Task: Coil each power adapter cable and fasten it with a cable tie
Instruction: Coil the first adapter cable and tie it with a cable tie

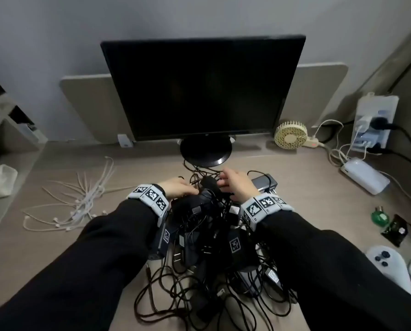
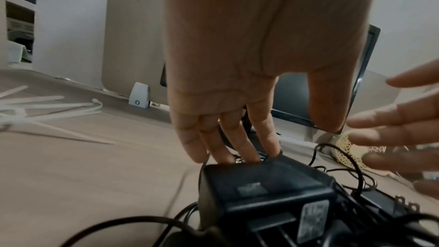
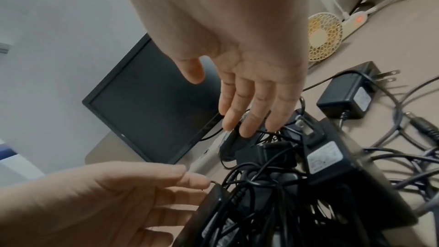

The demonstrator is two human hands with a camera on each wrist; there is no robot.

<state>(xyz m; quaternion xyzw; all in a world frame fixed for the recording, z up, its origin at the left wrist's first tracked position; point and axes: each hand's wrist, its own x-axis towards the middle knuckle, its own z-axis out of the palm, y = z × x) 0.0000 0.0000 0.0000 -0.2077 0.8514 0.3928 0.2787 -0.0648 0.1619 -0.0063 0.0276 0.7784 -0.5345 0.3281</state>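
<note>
Fingers of my left hand are extended and loose, their tips resting on the far edge of a black adapter block at the top of the heap, grasping nothing that I can confirm; my right hand is likewise spread and relaxed, fingertips just touching the thin cables at the heap's far side. I note that the power adapters lie as one tangled pile on the desk directly before me, between my wrists, cables crossing over and under several blocks. One further adapter lies apart to the right, prongs outward. My judgement: the step in hand is singling out one unit. To do it well I would take the topmost block, lift it slowly, and trace its own lead by feel, freeing crossings rather than pulling, since a hard tug would likely tighten the knot and drag neighbours along. The white cable ties lie loose on the desk to the left, well apart from the pile, within reach once a coil is formed. Beyond stand the monitor and a small fan.
</note>
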